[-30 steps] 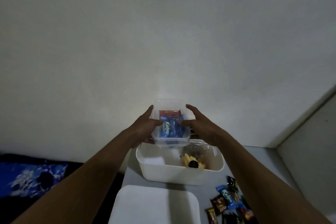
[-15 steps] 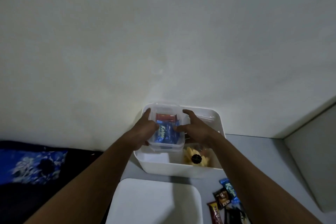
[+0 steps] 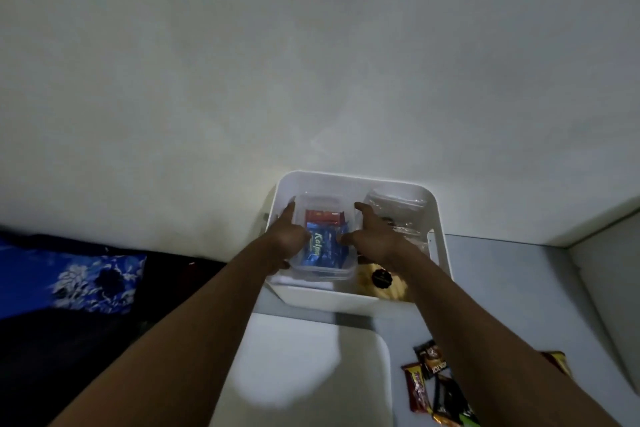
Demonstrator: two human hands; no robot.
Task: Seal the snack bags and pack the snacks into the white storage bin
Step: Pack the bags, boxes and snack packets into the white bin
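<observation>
A: Where's the clear rectangular plastic snack box [image 3: 325,253]?
B: In white plastic storage bin [image 3: 346,177], 9 o'clock side. L hand [image 3: 289,237] & R hand [image 3: 375,241] grip it, fingers [image 3: 289,212] along sides, thumbs over top.

One white bin [image 3: 346,298], one clear box [image 3: 322,274], one lid [image 3: 311,374], one left hand [image 3: 289,236], one right hand [image 3: 375,241], roughly five loose packets [image 3: 417,388].
</observation>
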